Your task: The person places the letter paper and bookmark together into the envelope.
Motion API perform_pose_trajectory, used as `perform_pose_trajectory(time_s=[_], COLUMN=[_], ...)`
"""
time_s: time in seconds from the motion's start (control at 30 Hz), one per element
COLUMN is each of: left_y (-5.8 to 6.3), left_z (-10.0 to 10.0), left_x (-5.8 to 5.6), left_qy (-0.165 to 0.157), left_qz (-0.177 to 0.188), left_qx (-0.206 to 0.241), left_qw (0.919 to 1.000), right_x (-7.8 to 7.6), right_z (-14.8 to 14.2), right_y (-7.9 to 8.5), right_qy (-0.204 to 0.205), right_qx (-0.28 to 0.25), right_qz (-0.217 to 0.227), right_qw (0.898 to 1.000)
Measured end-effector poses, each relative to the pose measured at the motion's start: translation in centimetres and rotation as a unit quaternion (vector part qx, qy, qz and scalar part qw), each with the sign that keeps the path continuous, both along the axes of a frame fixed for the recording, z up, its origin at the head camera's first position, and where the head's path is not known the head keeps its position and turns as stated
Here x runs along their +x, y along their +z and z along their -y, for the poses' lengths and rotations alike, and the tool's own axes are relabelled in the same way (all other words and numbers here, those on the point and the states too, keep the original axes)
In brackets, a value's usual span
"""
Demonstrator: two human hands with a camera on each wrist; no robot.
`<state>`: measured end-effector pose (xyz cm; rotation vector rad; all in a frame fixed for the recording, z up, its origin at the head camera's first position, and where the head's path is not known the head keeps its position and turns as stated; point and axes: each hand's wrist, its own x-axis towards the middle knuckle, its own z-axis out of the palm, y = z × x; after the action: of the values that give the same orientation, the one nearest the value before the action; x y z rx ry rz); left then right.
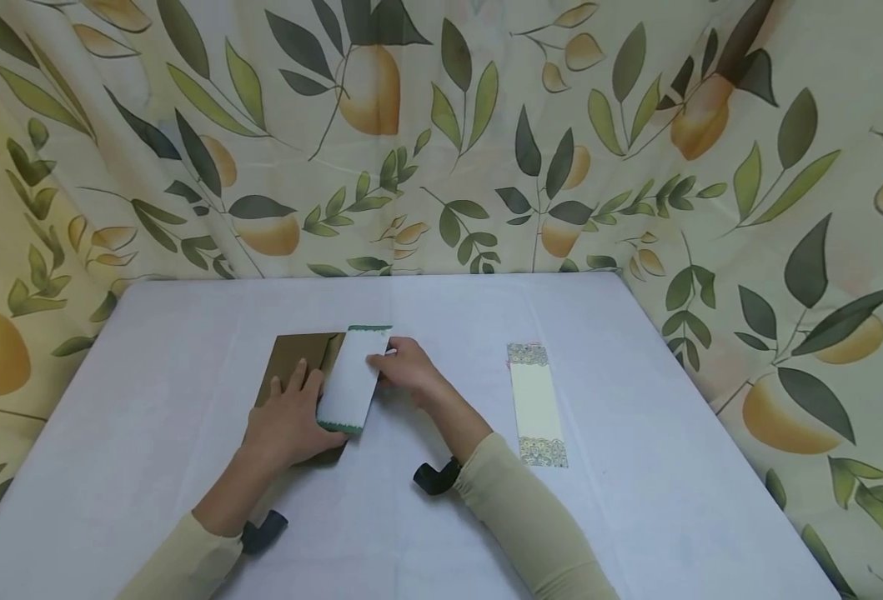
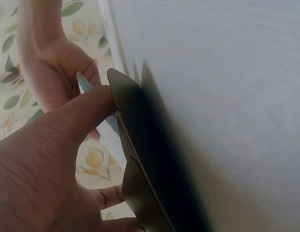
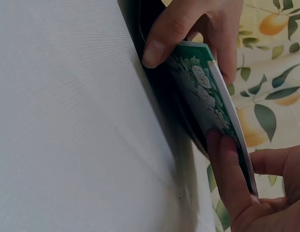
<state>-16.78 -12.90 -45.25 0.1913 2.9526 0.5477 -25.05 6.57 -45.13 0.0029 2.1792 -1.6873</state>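
Observation:
In the head view my left hand [image 1: 287, 421] lies spread over a brown envelope-like folder [image 1: 328, 456], its thumb along the near right side. The left wrist view shows the thumb and fingers against the upper face of the folder [image 2: 135, 164], with a dark shadow below. My right hand [image 1: 411, 371] pinches the right edge of a white card [image 1: 357, 379] with green-trimmed ends, held slantwise over the folder's right part. White flowers on green show on the underside of the card [image 3: 203, 82] in the right wrist view, two fingers under it.
A cream strip [image 1: 537, 400] with patterned ends lies on the white-covered table [image 1: 441, 533], right of my right hand. Behind the table hangs a curtain [image 1: 441, 225] printed with leaves and fruit. Black curved pieces [image 1: 437, 477] sit at both wrists.

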Motion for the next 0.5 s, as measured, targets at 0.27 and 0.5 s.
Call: perform_pose_trajectory(time_s=[0.27, 0.5], left_y=[-0.37, -0.12], left_z=[0.14, 0.06], left_x=[0.0, 0.07], left_qy=[-0.001, -0.006], left_qz=[-0.006, 0.0], left_qx=[0.003, 0.004], left_qw=[1.0, 1.0], right_x=[-0.06, -0.05], right_z=[0.26, 0.61], right_y=[-0.53, -0.59], right_qy=[-0.001, 0.006], right_qx=[0.053, 0.116], right_qz=[-0.002, -0.025], right_qw=[0.999, 0.993])
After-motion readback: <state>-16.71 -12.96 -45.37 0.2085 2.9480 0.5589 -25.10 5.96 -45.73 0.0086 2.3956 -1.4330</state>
